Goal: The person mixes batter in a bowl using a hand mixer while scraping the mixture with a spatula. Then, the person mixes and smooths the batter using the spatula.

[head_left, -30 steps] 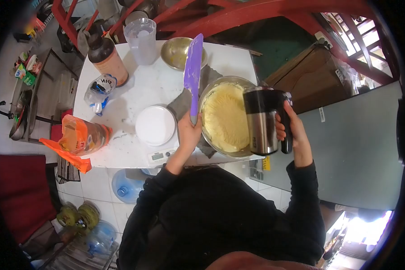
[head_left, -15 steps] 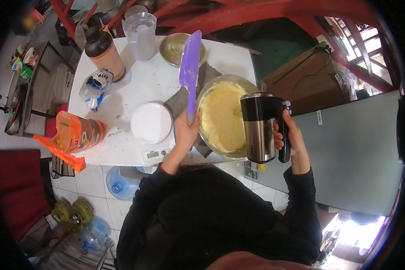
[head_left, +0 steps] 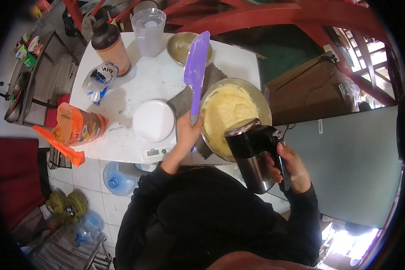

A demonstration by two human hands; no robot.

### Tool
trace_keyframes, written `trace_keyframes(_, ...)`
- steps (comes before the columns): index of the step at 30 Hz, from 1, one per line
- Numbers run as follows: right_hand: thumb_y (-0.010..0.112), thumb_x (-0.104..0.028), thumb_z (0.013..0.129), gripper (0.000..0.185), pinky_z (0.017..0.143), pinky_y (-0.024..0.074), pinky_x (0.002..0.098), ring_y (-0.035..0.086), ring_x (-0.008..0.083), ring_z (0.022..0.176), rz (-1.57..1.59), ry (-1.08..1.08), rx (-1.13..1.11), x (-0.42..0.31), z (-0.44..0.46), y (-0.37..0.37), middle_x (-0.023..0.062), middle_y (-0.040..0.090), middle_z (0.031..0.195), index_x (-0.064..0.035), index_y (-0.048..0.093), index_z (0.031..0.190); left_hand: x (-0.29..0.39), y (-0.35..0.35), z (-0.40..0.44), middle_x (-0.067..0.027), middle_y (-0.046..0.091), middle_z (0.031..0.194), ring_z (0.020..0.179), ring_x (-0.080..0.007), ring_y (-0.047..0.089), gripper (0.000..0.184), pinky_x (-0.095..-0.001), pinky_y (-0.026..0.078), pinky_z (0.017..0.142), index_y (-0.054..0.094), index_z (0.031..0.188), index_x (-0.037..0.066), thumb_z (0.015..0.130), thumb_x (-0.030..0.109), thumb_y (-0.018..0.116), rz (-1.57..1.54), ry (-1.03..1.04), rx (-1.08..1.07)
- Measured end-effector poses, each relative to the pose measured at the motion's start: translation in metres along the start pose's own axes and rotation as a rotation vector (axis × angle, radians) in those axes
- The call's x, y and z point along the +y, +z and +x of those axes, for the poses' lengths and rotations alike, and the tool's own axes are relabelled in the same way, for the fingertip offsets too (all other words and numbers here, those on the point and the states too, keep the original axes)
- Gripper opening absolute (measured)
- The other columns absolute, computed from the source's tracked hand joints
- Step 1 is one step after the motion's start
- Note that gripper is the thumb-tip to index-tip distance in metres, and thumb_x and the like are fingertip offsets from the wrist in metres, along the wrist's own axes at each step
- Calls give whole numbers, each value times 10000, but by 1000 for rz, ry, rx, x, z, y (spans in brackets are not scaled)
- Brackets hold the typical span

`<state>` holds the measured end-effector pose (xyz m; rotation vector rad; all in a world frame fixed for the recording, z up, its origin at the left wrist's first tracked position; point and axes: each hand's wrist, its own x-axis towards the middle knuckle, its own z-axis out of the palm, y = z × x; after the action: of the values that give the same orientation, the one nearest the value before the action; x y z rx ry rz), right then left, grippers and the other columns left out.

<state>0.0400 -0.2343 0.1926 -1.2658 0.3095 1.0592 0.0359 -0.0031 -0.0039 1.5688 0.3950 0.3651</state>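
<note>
Curling round mixer (head_left: 251,158), right hand (head_left: 296,168), left hand (head_left: 188,135) pinching purple spatula (head_left: 196,63), mixer hiding bowl (head_left: 265,102) rim, scale (head_left: 154,120) nearby

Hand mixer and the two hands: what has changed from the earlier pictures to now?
The right hand has drawn the hand mixer toward the person's body, and the mixer now sits slanted over the near right side of the large bowl. Nothing was newly grasped or released. The left hand still holds the purple spatula raised.
</note>
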Motion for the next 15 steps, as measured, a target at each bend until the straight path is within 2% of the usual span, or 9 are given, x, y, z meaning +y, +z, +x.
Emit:
trace_keyframes(2, 489, -439, 841, 447, 306, 345, 241, 418, 153, 320, -24, -28, -71, -3, 7, 9, 72, 428, 462, -10, 450, 724, 3, -1, -1, -183, 553, 624, 510, -262, 524, 232, -319, 410, 520, 582, 979, 4, 792, 140, 574, 9, -28, -18)
trace_keyframes(5, 469, -450, 848, 448, 308, 340, 241, 415, 146, 320, 0, -92, -120, -11, 27, 16, 59, 426, 461, -17, 454, 733, 6, -1, -1, -154, 545, 587, 482, -212, 520, 252, -300, 400, 496, 579, 1022, 29, 797, 141, 571, 57, 72, 25)
trace_keyframes(8, 435, -476, 856, 453, 312, 337, 241, 402, 130, 317, 45, -173, -68, -18, 51, 5, 39, 420, 460, -42, 458, 726, 14, -3, -3, -129, 533, 564, 468, -165, 516, 272, -292, 396, 483, 571, 1059, 49, 802, 138, 566, 65, 54, 19)
trace_keyframes(11, 391, -513, 858, 476, 310, 334, 240, 386, 122, 311, 20, -235, 59, -21, 64, -15, 22, 405, 457, -67, 451, 703, 22, -6, -4, -114, 522, 550, 463, -145, 517, 286, -293, 402, 482, 565, 1081, 60, 804, 132, 563, 26, -102, -54)
trace_keyframes(13, 340, -560, 854, 514, 297, 325, 228, 369, 110, 299, -28, -251, 173, -22, 62, -25, 1, 388, 450, -83, 439, 688, 23, -6, -4, -126, 527, 559, 462, -155, 519, 282, -297, 410, 488, 566, 1076, 57, 804, 134, 563, 9, -109, -56)
trace_keyframes(15, 371, -537, 854, 499, 294, 328, 236, 378, 119, 300, -28, -246, 207, -22, 48, -33, 12, 393, 446, -75, 448, 681, 21, -5, -1, -144, 538, 579, 472, -181, 533, 280, -304, 418, 498, 566, 1071, 52, 803, 133, 562, 7, -98, -45)
